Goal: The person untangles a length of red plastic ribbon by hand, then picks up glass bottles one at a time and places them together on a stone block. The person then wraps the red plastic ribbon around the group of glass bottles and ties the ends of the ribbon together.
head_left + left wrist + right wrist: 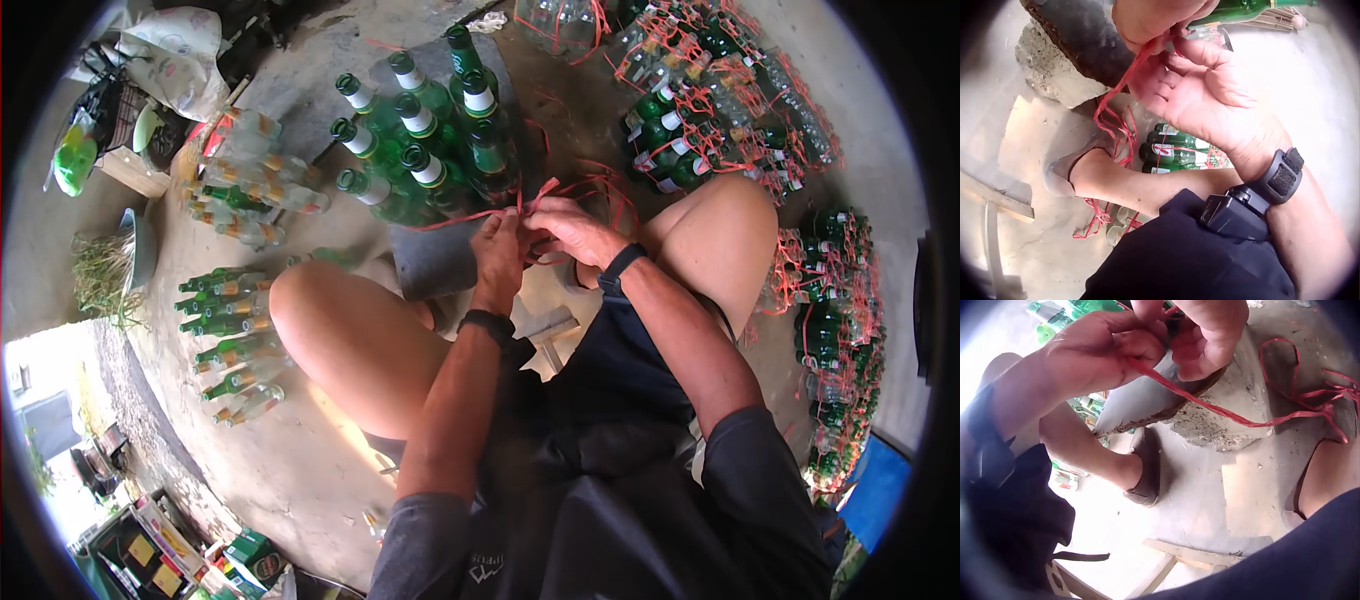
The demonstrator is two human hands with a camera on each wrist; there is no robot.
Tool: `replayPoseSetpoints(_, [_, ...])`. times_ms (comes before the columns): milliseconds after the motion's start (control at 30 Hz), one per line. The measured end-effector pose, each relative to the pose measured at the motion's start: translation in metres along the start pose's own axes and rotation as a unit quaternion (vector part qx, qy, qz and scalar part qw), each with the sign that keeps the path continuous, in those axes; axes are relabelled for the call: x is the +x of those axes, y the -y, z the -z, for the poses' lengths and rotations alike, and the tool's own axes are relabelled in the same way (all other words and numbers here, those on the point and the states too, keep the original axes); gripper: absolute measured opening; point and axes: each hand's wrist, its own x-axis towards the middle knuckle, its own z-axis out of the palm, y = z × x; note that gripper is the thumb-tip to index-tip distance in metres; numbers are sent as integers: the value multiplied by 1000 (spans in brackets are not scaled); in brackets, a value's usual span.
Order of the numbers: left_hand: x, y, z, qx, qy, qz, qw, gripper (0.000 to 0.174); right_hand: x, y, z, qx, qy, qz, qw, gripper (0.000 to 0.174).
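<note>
Both hands meet at the front of a cluster of upright green glass bottles [428, 172]. A strand of red plastic twine [455, 221] runs around the bottles' near side to the fingers. My left hand [500, 245] pinches the twine close to the bottles. Right beside it, my right hand [572, 230] holds the twine too, its fingers curled at the crossing. A loose length of twine [1210, 410] trails away from the left hand in the right wrist view. Under the bottles lies a dark slab [435, 265] with a rough block [1235, 419] beneath it.
Bundles of bottles tied in red twine [690, 125] stand at the far right, with more bundles [835, 300] along the right wall. Loose green bottles [235, 320] and clear bottles [260, 180] lie on the left floor. Bent knees flank the slab; a wooden stool [1172, 556] shows below.
</note>
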Motion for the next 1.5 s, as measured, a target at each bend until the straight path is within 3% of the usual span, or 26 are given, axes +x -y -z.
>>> replayPoseSetpoints(33, [0, 0, 0, 0, 0, -2, 1000, 12, 2, 0, 0, 46, 7, -11, 999, 28])
replayPoseSetpoints(267, [14, 13, 12, 49, -9, -15, 999, 17, 17, -18, 2, 21, -70, 26, 997, 26])
replayPoseSetpoints(367, [14, 14, 13, 51, -15, -17, 998, 11, 24, -26, 6, -28, -104, 68, 992, 26])
replayPoseSetpoints(433, [8, 9, 9, 54, -26, -19, 998, 6, 22, -24, 2, -149, -142, 50, 977, 25])
replayPoseSetpoints(533, [12, 17, 13, 9, -5, -45, 999, 12, 24, -29, 7, -203, -121, 99, 967, 27])
replayPoseSetpoints(667, [19, 26, 17, -30, 4, -27, 999, 13, 25, -28, 10, -192, -128, 73, 970, 28])
replayPoseSetpoints(733, [22, 26, 22, 3, -12, -13, 1000, 12, 21, -24, 9, -156, -123, 40, 979, 24])
replayPoseSetpoints(867, [17, 22, 16, 20, -52, -40, 998, 13, 14, -9, 8, -207, -122, 26, 970, 28])
replayPoseSetpoints(1000, [12, 19, 15, 42, -46, -87, 994, 14, 13, -1, 3, -194, -120, 51, 972, 30])
replayPoseSetpoints(1500, [14, 22, 16, 117, -22, -98, 988, 19, 6, 16, -11, -125, -111, 67, 984, 29])
